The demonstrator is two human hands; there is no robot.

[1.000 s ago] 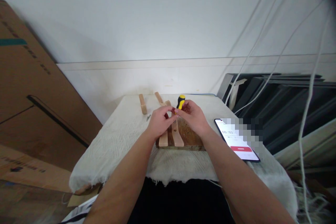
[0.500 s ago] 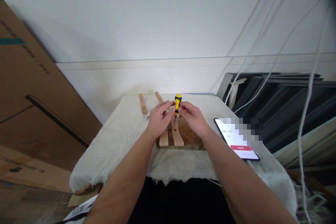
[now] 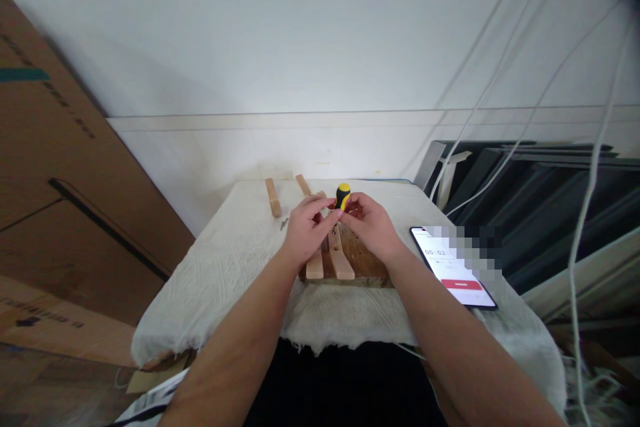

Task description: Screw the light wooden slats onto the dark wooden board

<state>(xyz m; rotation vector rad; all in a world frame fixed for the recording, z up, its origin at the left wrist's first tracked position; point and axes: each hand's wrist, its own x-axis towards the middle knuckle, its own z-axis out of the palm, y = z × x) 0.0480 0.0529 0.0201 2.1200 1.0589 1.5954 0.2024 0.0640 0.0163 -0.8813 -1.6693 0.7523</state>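
Observation:
A short screwdriver (image 3: 343, 194) with a yellow and black handle stands nearly upright, its top tilted a little to the right. My left hand (image 3: 309, 227) closes on the handle from the left with thumb and fingers. From the right, my right hand (image 3: 371, 221) grips it too, fingers curled round the lower handle. Below is a pale wooden strip (image 3: 342, 261) with dark holes, lying on a brown wooden board (image 3: 367, 263). The screwdriver's tip is mostly hidden by my fingers above the strip. Another pale strip (image 3: 315, 267) lies beside it on the left, partly under my left hand.
Behind my left hand, a loose wooden piece (image 3: 273, 198) and another wooden strip (image 3: 302, 184) lie on the white cloth (image 3: 235, 267). A phone (image 3: 453, 273) with a lit screen lies right of my right forearm. White cables (image 3: 590, 200) hang at the right; cardboard (image 3: 75, 180) leans at left.
The screwdriver's handle has tilted slightly to the right, and my fingers have closed higher round it, covering more of its lower part. The strips and board have barely shifted in view.

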